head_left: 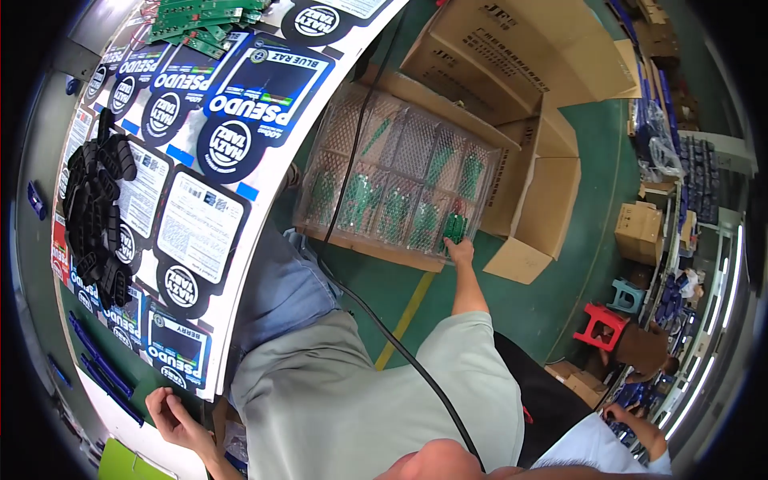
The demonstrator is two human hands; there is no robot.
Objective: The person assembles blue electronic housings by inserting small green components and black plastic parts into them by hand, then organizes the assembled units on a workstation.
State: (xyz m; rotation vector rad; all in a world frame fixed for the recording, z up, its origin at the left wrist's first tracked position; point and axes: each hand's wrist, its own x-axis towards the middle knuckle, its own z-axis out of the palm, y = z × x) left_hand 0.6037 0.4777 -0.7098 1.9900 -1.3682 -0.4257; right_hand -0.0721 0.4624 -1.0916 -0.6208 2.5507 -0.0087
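My right hand (460, 251) reaches down to the near right corner of a clear plastic tray (372, 164). Its fingers are closed on a small bunch of green circuit boards (454, 227). More green boards (360, 200) lie in several of the tray's compartments, while some far ones hold few or none. At the table's near edge rests my left hand (178, 420), its fingers loosely bent and apart with nothing in them. Next to it lie several dark blue strips (104, 376).
The tray sits in an open cardboard box (524, 260) on the green floor. A black cable (384, 328) hangs across the view. On the label-covered table (260, 200) are a heap of black parts (100, 208) and green boards (204, 20). Other people sit at right, near a red stool (602, 326).
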